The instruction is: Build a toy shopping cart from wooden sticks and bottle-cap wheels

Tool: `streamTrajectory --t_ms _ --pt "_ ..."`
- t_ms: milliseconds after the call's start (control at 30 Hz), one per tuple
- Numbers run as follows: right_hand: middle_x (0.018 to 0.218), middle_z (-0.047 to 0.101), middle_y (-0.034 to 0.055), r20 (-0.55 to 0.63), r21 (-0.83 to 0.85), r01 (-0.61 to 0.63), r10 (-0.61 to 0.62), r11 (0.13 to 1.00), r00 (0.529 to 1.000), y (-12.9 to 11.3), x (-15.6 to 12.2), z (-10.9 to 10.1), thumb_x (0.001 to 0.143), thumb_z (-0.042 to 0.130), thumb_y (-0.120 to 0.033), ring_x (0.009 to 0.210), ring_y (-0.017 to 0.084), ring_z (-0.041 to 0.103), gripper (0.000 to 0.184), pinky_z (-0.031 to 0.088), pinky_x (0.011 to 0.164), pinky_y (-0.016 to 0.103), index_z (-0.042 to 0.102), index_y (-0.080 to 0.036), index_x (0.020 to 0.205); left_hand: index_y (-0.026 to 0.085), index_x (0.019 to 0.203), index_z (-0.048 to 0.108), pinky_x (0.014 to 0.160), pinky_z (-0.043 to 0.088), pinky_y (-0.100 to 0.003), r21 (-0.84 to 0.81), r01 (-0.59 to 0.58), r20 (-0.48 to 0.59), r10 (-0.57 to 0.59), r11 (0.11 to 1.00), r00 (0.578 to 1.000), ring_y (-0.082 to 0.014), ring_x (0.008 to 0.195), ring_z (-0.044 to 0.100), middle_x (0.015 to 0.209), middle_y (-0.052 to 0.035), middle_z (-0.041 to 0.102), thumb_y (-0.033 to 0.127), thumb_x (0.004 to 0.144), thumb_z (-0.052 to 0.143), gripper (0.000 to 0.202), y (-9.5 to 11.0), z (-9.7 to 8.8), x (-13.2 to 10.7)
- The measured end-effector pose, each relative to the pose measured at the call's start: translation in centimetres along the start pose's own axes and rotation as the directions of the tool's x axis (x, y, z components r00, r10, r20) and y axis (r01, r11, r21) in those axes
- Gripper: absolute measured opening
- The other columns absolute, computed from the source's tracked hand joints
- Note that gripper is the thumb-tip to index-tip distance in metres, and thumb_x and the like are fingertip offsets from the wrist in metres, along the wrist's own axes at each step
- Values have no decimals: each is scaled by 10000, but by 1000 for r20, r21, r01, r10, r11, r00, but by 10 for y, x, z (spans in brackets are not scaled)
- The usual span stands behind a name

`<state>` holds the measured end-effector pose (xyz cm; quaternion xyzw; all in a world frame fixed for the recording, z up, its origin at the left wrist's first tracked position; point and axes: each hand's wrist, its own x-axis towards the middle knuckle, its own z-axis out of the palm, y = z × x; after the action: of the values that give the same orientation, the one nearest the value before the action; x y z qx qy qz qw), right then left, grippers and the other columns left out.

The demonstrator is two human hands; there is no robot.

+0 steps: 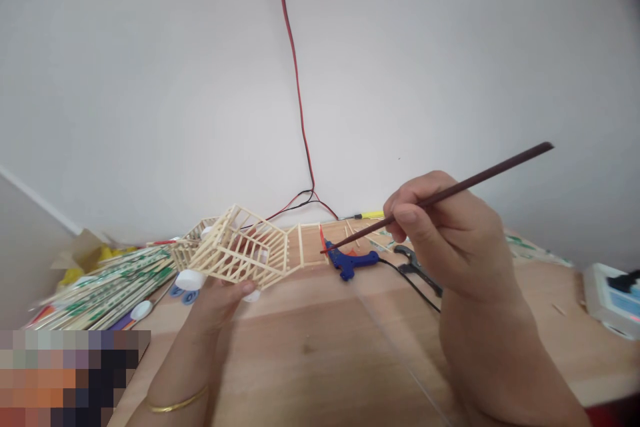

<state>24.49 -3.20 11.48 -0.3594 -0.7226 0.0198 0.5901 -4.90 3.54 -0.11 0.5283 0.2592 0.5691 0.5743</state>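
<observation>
The left hand (pixel 220 297) is closed around the underside of a small stick model (pixel 245 252) with white round caps (pixel 190 279), held tilted above the table (pixel 300 347), beside the bundled sticks (pixel 115 283). The right hand (pixel 445 233) pinches a dark brown stick (pixel 480 178) between thumb and fingers, its reddish tip pointing toward the model. Behind that tip lies a blue glue gun (pixel 347 261), whether touching I cannot tell.
</observation>
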Motion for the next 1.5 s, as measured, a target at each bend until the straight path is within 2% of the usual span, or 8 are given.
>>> streamTrajectory --t_ms 67,133,233,300,567,867,1300,1500 --pt "663 554 -12 -28 20 -6 7 1000 1000 -2 0 3 895 558 -334 557 115 523 162 408 500 262 559 -222 777 271 1258 579 1016 440 -487 -18 10 -1 -10 1000 1000 -354 1226 506 1278 -107 607 279 560 841 746 1 0 -1" --pt "632 546 -21 -153 62 -18 27 998 988 -4 1 6 902 551 -330 520 110 506 167 393 474 262 553 -226 772 271 1262 580 1029 426 -493 -68 41 1 -41 997 999 -353 1233 504 1288 -107 603 305 573 837 737 1 -1 -1" --pt "584 530 -31 -377 198 -17 92 980 922 -4 5 12 907 548 -342 464 107 484 182 376 426 262 546 -233 761 255 1229 614 1071 381 -501 -176 59 18 -57 983 998 -353 1243 500 1275 -106 616 396 586 822 690 -2 -4 -1" --pt "573 524 -36 -432 291 -21 150 957 889 -2 7 14 905 551 -363 449 106 491 202 379 404 257 544 -230 753 266 1175 649 1088 363 -502 -241 32 25 -27 970 999 -344 1232 516 1211 -82 661 433 589 813 631 -5 -5 0" --pt "591 577 -38 -307 437 -91 243 895 920 5 6 22 898 564 -377 438 100 530 216 437 439 261 542 -209 765 294 1085 694 1129 309 -486 -389 103 179 -35 916 983 -308 1258 500 1104 -29 716 407 660 775 447 -17 -8 2" --pt "604 600 -31 -211 501 -159 298 851 931 4 2 28 900 561 -373 451 95 538 203 448 449 245 540 -203 791 267 1077 703 1128 319 -486 -409 108 177 -37 906 983 -313 1268 488 1129 -32 707 375 671 776 427 -21 -12 1" --pt "601 581 -31 -287 454 -136 289 880 913 6 5 26 891 569 -398 448 98 528 235 432 446 254 533 -207 759 268 1158 660 1134 295 -496 -418 106 185 -30 902 982 -320 1280 473 1188 -60 678 395 679 766 507 -20 -10 1" --pt "588 580 -36 -213 499 -164 305 851 928 4 2 31 892 568 -399 442 94 533 228 446 443 244 532 -205 779 266 1180 642 1129 308 -479 -407 86 157 -22 909 987 -306 1266 491 1255 -50 640 408 676 767 539 -20 -9 0"
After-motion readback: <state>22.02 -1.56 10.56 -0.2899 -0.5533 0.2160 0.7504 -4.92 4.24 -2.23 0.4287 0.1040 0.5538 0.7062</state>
